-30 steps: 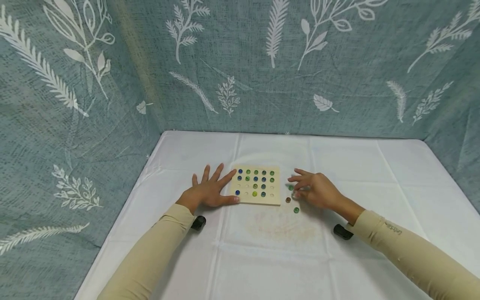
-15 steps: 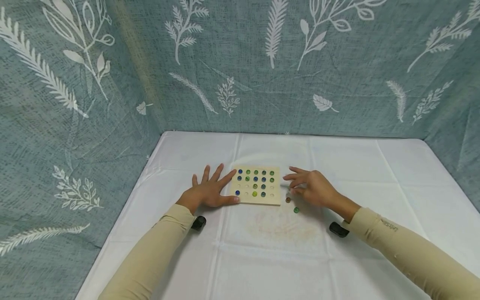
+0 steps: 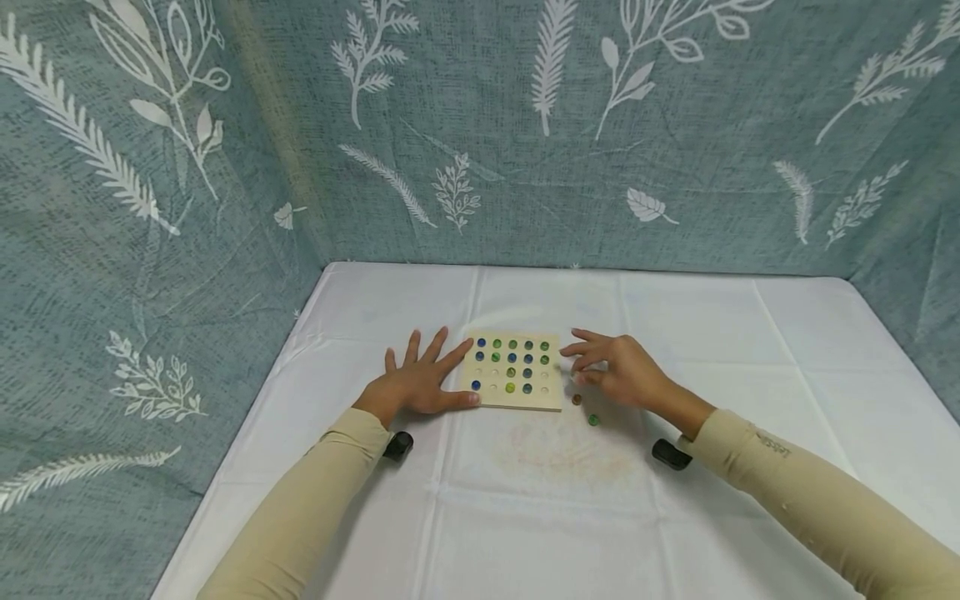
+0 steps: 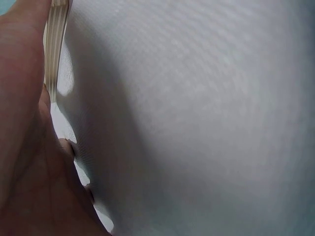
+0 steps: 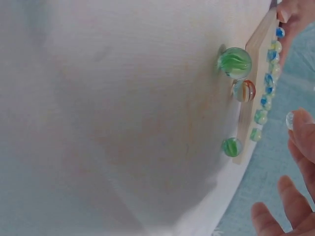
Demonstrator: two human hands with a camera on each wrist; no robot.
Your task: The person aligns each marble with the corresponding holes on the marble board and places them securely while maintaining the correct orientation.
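A pale wooden board (image 3: pixel 521 401) with rows of round hollows lies on the table, with blue and green glass marbles in many of them. My left hand (image 3: pixel 418 385) is spread flat at its left side, index fingertip and thumb touching the board's edge. Just beyond the right side hovers my right hand (image 3: pixel 628 375); its thumb and a finger pinch a clear marble (image 5: pixel 290 120), seen in the right wrist view. Loose beside the board are a green marble (image 3: pixel 593 420), an orange-brown swirled marble (image 3: pixel 577 400) and another green marble (image 5: pixel 232 147), which the right hand hides from the head view.
A white cloth (image 3: pixel 540 517) covers the table. Patterned blue-green fabric (image 3: pixel 480 150) hangs behind and at the sides. Each wrist carries a black camera, one near the left sleeve (image 3: pixel 315 492), the other near the right sleeve (image 3: pixel 795 475).
My right hand has lifted from among the loose marbles and moved left towards the board, a marble in its fingertips. The left hand and the board have stayed still.
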